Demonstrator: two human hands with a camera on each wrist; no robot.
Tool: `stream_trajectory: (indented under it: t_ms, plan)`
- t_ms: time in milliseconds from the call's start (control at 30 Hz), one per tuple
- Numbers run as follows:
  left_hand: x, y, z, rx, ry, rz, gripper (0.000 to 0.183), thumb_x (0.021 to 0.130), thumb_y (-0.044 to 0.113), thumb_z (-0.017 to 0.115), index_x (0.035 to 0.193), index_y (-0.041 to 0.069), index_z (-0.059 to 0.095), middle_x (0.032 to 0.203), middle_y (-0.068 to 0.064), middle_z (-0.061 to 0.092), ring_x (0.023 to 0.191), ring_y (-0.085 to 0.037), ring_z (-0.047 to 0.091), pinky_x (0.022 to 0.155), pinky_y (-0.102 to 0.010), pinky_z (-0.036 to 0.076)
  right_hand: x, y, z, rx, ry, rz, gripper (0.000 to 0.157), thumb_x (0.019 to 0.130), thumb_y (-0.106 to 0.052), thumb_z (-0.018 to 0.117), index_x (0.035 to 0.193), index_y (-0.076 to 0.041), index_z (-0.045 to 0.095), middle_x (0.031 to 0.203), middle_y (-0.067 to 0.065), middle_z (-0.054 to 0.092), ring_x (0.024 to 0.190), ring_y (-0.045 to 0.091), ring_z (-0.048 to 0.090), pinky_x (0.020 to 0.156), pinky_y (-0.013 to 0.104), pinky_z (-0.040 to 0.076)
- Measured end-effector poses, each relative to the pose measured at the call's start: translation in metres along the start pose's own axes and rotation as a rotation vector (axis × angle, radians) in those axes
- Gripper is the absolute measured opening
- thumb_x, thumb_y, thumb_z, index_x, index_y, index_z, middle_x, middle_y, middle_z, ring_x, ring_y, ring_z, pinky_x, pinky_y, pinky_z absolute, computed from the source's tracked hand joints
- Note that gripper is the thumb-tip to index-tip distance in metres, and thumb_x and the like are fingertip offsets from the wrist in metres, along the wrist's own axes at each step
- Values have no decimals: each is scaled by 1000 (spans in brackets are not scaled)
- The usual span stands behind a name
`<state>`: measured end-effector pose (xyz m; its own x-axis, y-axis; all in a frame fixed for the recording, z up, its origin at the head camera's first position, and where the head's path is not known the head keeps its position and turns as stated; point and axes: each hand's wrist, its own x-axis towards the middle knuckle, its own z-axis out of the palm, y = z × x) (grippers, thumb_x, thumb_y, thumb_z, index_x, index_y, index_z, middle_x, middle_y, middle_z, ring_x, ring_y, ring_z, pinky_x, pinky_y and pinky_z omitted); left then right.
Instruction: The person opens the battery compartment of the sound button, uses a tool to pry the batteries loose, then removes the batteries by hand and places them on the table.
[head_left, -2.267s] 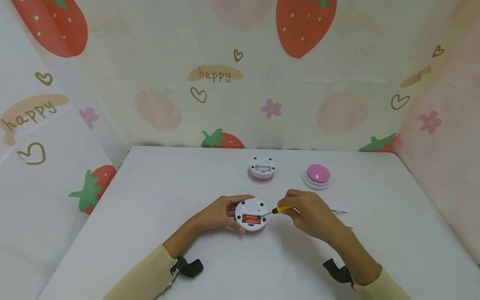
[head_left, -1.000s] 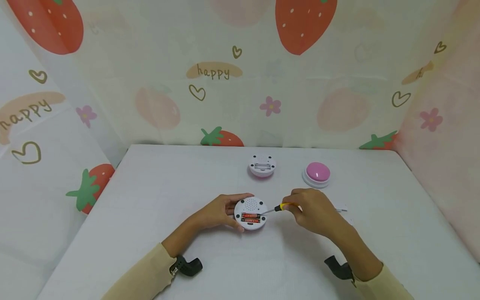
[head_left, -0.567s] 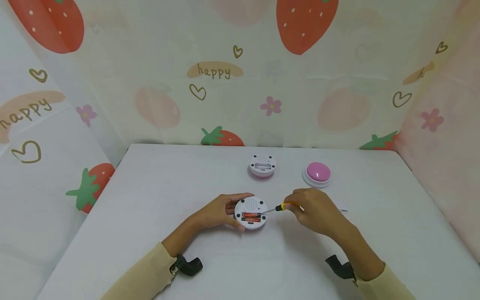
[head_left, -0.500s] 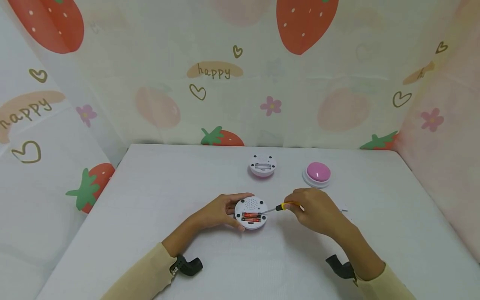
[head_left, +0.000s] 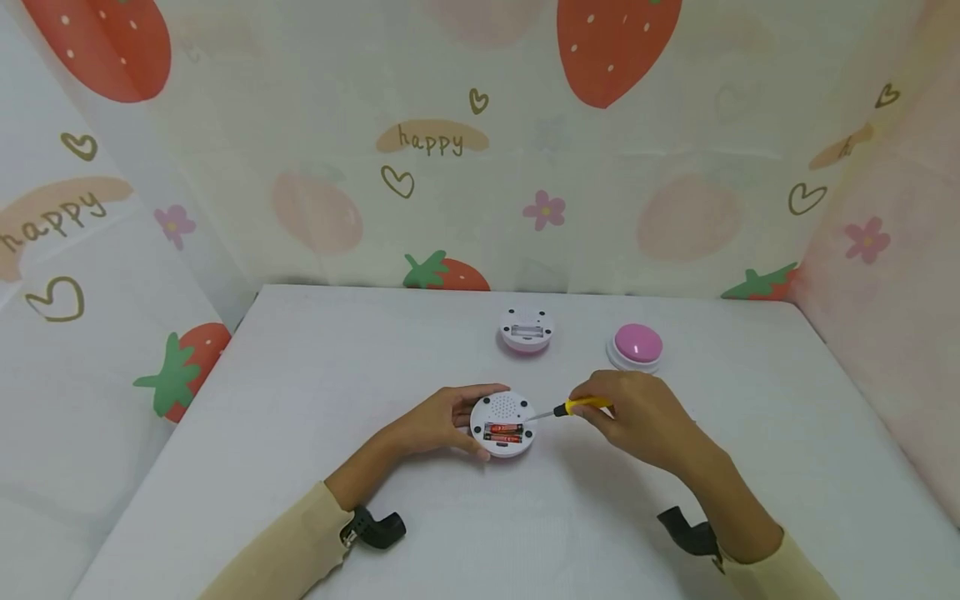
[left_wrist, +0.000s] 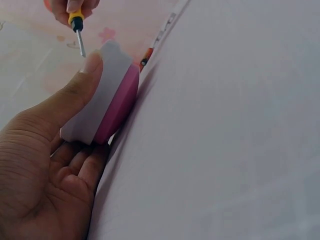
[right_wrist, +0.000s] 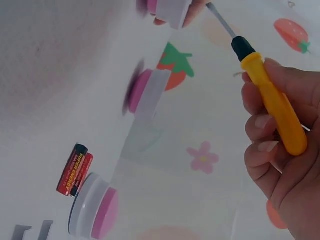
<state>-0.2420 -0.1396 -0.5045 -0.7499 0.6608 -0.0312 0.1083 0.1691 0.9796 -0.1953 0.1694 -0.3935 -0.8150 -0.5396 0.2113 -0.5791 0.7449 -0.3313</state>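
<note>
My left hand (head_left: pixel 435 423) grips a round push button (head_left: pixel 487 408), its white underside up and its pink dome down against the table. Two red batteries (head_left: pixel 503 432) lie in its uncovered battery compartment. In the left wrist view, the thumb is on the white base (left_wrist: pixel 97 97) and the fingers are beneath. My right hand (head_left: pixel 647 417) holds a screwdriver (head_left: pixel 589 402) by its yellow handle. Its metal shaft points left, and the tip overlaps the button's right edge in the head view. From the left wrist, the screwdriver tip (left_wrist: pixel 83 54) shows apart from the base.
Behind, another upturned push button (head_left: pixel 527 337) has a bare battery compartment. A third push button (head_left: pixel 637 344) stands pink side up at the back right. Beside it, two loose AAA batteries (right_wrist: pixel 75 170) lie on the table, with grey strips (right_wrist: pixel 45 230) nearby. A printed cloth (head_left: pixel 585 167) hangs behind.
My right hand has drawn slightly up and to the right, taking the screwdriver tip from the batteries' right end toward the button's rim. The left hand keeps its hold.
</note>
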Motion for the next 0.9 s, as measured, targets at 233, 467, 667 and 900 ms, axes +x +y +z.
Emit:
stream_trajectory:
  t_ms: [233, 467, 667, 900]
  plan:
    - [0, 0, 0, -5, -3, 16, 97, 71, 6, 93, 154, 21, 45, 157, 0, 42, 140, -19, 47, 109, -27, 44, -1, -7, 1, 28, -14, -77, 24, 85, -16, 84, 108, -21, 81, 89, -14, 69, 74, 5, 58, 62, 19, 52]
    - [0, -1, 0, 11, -13, 19, 94, 73, 7, 92, 153, 21, 46, 156, -1, 43, 140, -19, 47, 110, -28, 43, -2, -11, 5, 30, -24, -149, 22, 84, -11, 84, 104, -19, 82, 88, -12, 67, 77, 5, 61, 64, 16, 53]
    - [1, -2, 0, 15, -5, 3, 92, 73, 7, 91, 152, 22, 47, 155, -2, 45, 139, -20, 48, 110, -28, 43, -2, -12, 8, 33, -14, -174, 22, 83, -7, 84, 103, -16, 82, 87, -10, 66, 75, 6, 61, 64, 16, 53]
    - [0, 2, 2, 43, 12, -20, 90, 74, 8, 92, 152, 24, 48, 154, -1, 46, 136, -19, 50, 108, -28, 45, -3, -16, 8, 25, -22, -189, 20, 84, -4, 82, 102, -12, 82, 86, -6, 63, 73, 7, 58, 63, 14, 52]
